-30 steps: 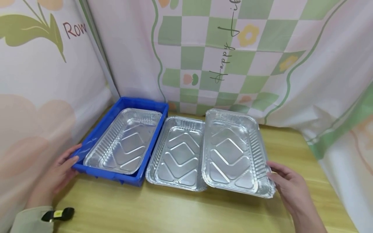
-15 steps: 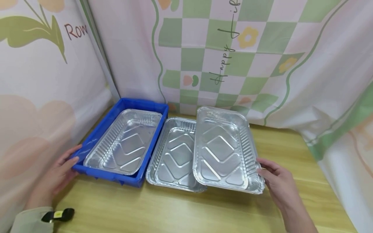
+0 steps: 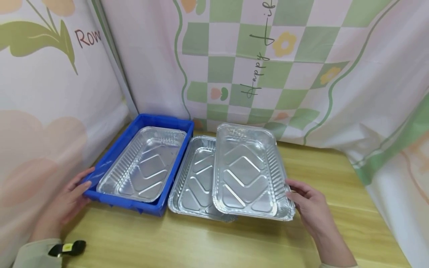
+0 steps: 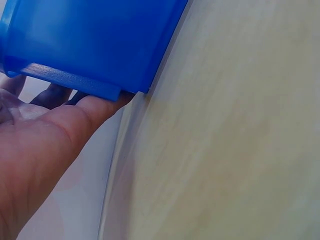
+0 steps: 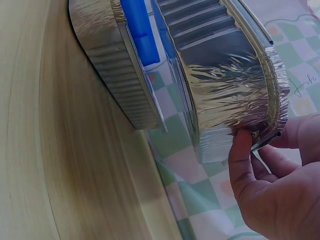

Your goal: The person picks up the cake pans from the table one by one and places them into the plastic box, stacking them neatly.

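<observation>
My right hand (image 3: 308, 203) pinches the right rim of a foil pan (image 3: 246, 175), thumb on the near side. The right wrist view shows this pan (image 5: 225, 90) raised off the table. It overlaps the right part of a second foil pan (image 3: 196, 186) that lies on the table. At the left, my left hand (image 3: 68, 197) holds the near left corner of a blue plastic bin (image 3: 115, 156). In the left wrist view its fingers reach under the ledge of the bin (image 4: 100, 45). A third foil pan (image 3: 147, 163) sits inside the bin.
The wooden table (image 3: 187, 242) runs along the front and right. A patterned curtain (image 3: 254, 67) closes off the back, and another printed cloth (image 3: 50, 111) hangs at the left. The bin stands close beside the second pan.
My right hand has moved the gripped foil pan leftward, so it covers more of the pan on the table. The left hand and the bin have stayed in place.
</observation>
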Available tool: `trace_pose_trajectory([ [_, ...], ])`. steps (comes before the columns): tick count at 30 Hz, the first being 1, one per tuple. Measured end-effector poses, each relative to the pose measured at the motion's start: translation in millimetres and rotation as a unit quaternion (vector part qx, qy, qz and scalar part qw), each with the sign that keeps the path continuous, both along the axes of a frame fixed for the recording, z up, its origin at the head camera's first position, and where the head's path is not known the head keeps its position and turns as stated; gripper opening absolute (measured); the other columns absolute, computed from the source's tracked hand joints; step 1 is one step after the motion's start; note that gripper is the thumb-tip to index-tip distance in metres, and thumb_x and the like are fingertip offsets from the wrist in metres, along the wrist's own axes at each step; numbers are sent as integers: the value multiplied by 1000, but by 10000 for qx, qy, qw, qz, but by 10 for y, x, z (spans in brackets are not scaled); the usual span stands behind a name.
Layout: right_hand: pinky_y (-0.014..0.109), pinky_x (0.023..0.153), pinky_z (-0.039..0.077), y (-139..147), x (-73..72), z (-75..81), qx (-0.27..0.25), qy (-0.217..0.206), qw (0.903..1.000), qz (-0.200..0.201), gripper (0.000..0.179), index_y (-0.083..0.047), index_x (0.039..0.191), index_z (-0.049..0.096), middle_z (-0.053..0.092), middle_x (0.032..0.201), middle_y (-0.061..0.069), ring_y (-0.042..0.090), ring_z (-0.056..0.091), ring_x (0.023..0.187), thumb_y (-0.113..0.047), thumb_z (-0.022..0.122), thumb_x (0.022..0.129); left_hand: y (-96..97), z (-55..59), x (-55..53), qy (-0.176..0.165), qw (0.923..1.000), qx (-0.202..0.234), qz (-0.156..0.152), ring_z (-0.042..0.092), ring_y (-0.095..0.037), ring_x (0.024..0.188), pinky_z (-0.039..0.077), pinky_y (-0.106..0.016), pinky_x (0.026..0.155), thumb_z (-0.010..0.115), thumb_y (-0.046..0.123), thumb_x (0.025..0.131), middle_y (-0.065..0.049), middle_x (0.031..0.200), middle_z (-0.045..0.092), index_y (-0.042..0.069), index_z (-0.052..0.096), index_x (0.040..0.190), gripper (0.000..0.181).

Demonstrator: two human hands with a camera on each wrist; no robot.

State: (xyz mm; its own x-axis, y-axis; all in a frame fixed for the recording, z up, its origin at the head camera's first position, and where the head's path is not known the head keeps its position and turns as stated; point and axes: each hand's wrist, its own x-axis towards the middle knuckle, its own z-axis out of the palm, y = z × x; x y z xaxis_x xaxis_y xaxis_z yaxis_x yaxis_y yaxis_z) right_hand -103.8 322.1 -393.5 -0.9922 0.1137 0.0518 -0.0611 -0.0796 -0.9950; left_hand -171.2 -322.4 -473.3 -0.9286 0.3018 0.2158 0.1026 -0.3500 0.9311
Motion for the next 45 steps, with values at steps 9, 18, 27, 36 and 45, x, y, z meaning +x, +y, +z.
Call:
trace_pose_trajectory([
  [9,24,72,55,-112,-33,6,48,-73,10000,39,28,3,115,66,67,99,7,15,65,86,11,62,88,0,1,7,-80,9998,-157,128,63,-13,98,56,-27,77,32,2,106,-1,121,56,20,45,148,47],
  [18,24,71,55,-214,-60,15,108,-88,9999,24,27,4,114,66,67,99,8,15,64,86,11,62,89,4,-8,4,-23,10000,-26,80,64,-14,98,56,-28,77,31,0,106,-2,122,57,19,45,148,48],
  [27,25,73,56,-335,-70,22,233,-180,9995,116,30,12,118,60,66,101,10,17,64,88,11,62,89,1,-6,1,-70,9999,-119,101,64,-13,98,56,-28,77,31,1,106,-1,121,57,19,44,149,48],
  [36,25,74,55,-443,-104,45,357,-333,9987,116,39,20,125,50,65,100,10,16,64,89,10,62,89,3,0,1,-69,9997,-174,131,63,-13,100,55,-27,78,32,2,106,-2,123,55,18,42,149,47],
  [45,25,76,55,-521,-156,116,355,-335,9985,234,41,20,127,48,64,102,11,17,64,91,8,62,91,-10,-36,-11,-24,9997,-173,147,62,-13,101,56,-28,79,31,2,106,-2,125,54,18,42,150,47],
])
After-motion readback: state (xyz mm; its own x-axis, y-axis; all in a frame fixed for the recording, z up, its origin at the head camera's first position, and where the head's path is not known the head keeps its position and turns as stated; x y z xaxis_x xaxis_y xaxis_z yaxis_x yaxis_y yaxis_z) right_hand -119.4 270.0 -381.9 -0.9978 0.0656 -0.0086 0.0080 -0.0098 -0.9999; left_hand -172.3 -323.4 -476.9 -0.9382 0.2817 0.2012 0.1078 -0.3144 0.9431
